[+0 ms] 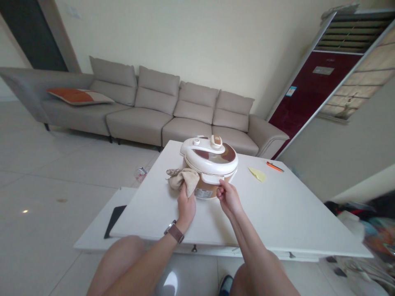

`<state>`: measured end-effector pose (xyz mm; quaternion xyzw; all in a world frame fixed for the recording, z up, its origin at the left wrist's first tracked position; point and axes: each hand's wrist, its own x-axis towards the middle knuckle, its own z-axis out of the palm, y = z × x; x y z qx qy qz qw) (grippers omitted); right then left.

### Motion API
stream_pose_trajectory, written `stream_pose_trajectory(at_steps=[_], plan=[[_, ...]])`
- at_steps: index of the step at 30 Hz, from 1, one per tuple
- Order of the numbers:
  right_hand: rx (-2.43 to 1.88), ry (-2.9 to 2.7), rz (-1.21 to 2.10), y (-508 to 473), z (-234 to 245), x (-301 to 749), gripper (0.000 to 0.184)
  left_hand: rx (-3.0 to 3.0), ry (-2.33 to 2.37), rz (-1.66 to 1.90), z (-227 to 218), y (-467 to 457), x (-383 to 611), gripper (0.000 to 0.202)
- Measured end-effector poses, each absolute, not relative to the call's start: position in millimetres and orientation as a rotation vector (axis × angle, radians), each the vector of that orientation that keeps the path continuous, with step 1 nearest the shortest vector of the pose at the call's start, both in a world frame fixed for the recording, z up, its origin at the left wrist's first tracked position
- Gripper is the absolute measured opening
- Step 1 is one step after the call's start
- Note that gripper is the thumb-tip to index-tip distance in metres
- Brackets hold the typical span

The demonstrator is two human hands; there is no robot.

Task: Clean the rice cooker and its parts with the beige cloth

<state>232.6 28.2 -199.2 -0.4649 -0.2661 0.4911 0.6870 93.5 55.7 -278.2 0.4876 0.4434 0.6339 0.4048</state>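
White table [277, 213], yellow note [257, 174], orange pen [275, 166]; left hand [186, 205] fisted on cloth [183, 179], right hand [228, 198] apparently gripping cooker [210, 158].

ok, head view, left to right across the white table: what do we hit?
Black flat item → beige cloth in the left hand → pressure cooker → yellow sheet → orange pen.

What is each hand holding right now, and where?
The left hand grips a bunched cloth by its lower end, against the cooker. The right hand touches the cooker's front handle; a grip cannot be told.
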Motion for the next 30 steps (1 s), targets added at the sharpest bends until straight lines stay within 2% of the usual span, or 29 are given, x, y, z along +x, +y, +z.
stream_pose_trajectory(at_steps=[17, 22, 30], plan=[[-1.110, -0.595, 1.055, 11, -195, 277, 0.031, 1.384, 0.970, 1.477, -282, 27, 106, 0.050], [-1.135, -0.584, 1.016, 3, -197, 290, 0.032, 1.420, 0.913, 1.479, -275, 15, 111, 0.053], [-1.118, -0.590, 1.008, -1, -202, 267, 0.034, 1.308, 0.928, 1.518, -265, 23, 101, 0.046]])
